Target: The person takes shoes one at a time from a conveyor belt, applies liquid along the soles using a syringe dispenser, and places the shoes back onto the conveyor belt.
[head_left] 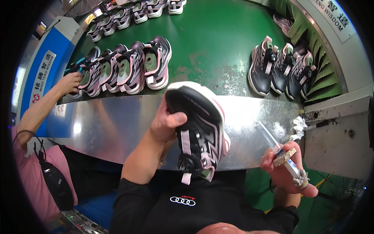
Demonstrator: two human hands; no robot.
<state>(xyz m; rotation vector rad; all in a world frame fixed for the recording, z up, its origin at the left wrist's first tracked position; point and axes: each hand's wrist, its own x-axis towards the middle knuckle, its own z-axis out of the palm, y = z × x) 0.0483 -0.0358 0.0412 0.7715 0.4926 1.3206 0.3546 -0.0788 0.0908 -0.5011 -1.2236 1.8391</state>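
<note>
In front of me a black sneaker (204,128) with pink straps, a white sole and a round dial is tilted, toe up and heel toward me. My left hand (165,123) grips it near the toe, thumb over the upper. Off to the right, apart from the sneaker, my right hand (286,169) is closed round a slim tool (269,135) with a clear, tube-like front end. Pale beige wrapping (284,156) and a tied band (300,180) show at the fingers; I cannot tell whether they belong to the tool.
A shiny metal ledge (249,117) runs before the green work surface (210,43). Sneakers stand in rows at left (156,64) and right (261,68), near hanging green strips (325,76). Crumpled white tissue (299,126) lies at right. A co-worker's hand (71,82) touches the left row.
</note>
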